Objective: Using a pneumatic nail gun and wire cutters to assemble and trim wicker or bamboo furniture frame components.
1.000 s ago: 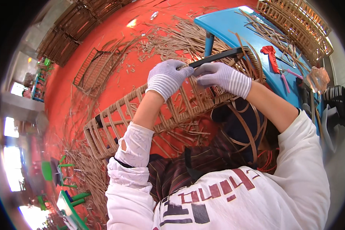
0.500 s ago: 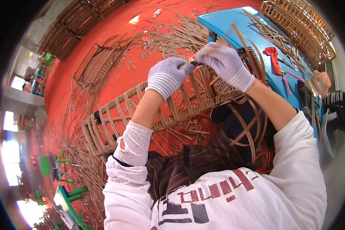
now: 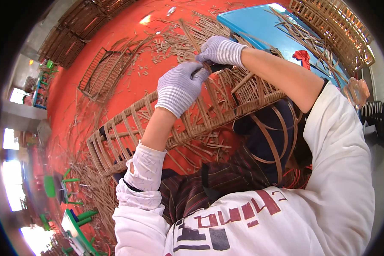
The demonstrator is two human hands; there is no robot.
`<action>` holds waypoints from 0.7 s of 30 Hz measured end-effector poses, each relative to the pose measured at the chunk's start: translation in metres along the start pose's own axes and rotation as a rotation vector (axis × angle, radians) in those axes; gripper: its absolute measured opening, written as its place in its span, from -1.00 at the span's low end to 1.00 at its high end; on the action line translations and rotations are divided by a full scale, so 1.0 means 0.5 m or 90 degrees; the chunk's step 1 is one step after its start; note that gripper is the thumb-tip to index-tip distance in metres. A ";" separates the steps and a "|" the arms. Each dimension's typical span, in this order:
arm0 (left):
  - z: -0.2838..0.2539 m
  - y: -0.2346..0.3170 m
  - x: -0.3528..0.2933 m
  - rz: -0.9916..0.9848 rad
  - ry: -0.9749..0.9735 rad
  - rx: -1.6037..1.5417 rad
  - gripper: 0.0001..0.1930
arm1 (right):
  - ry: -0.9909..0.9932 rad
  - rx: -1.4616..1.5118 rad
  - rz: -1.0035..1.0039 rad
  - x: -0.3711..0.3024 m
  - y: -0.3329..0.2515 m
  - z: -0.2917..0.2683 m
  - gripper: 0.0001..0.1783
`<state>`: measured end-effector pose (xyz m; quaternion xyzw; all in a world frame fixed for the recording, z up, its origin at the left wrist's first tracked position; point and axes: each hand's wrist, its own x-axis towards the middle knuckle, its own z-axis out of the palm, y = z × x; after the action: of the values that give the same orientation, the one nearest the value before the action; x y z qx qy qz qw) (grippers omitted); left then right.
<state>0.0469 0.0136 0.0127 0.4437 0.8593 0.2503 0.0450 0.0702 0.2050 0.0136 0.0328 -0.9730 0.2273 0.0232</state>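
Note:
A long woven rattan frame (image 3: 227, 115) lies slanted before me, with wrapped rails and cross strips between them. My left hand (image 3: 180, 86), in a pale striped glove, is closed round its far rail. Just beyond, my right hand (image 3: 222, 50), gloved alike, has its fingers pinched at the same rail on a flat rattan strip (image 3: 189, 37), which sticks up and away to the far left. The two hands nearly touch, and their fingertips partly hide the spot where strip meets rail. Loose strips (image 3: 279, 147) curl down from the frame's right end beside my leg.
At the far right stands a blue table (image 3: 254, 20) with cut strips and a red object (image 3: 302, 57) on it. Woven racks (image 3: 339, 32) are stacked behind it. An openwork basket (image 3: 104, 73) sits on the red floor at left, among scattered rattan offcuts (image 3: 168, 48).
My right hand has swung left across the far rail, its forearm now stretched over the frame's right end. The strip now points up to the left. My left hand stays on the rail.

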 end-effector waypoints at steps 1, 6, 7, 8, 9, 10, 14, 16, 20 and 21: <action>0.001 -0.002 0.000 -0.008 0.022 -0.054 -0.69 | -0.048 -0.050 0.051 0.007 -0.004 -0.002 -0.55; 0.008 -0.024 0.013 -0.078 0.094 -0.460 -0.76 | -0.138 -0.079 0.247 0.035 0.005 0.008 -0.60; 0.005 -0.024 0.013 -0.091 0.137 -0.690 -0.78 | -0.137 -0.075 0.245 0.035 0.000 0.006 -0.60; 0.004 -0.021 0.011 -0.093 0.137 -0.685 -0.78 | -0.149 -0.071 0.246 0.036 -0.004 0.006 -0.62; -0.001 -0.002 0.009 -0.103 0.143 -0.602 -0.80 | -0.161 -0.071 0.249 0.035 -0.004 0.004 -0.64; -0.005 0.010 0.008 -0.113 0.150 -0.518 -0.81 | -0.159 -0.069 0.247 0.038 -0.001 0.004 -0.64; 0.014 0.028 -0.002 0.026 0.083 0.003 -0.67 | -0.222 -0.270 0.049 0.059 0.051 0.031 -0.70; 0.021 0.037 0.002 0.029 0.073 0.034 -0.62 | -0.212 -0.310 -0.032 0.057 0.060 0.038 -0.70; 0.024 0.039 0.014 0.022 0.016 0.110 -0.66 | -0.209 -0.400 -0.010 0.038 0.028 0.039 -0.68; 0.022 0.034 0.015 0.024 0.006 0.105 -0.67 | -0.052 -0.191 0.029 0.014 0.016 0.025 -0.67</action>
<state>0.0581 0.0320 0.0124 0.4605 0.8688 0.1820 -0.0004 0.0624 0.2063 -0.0009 0.0159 -0.9966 0.0785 -0.0168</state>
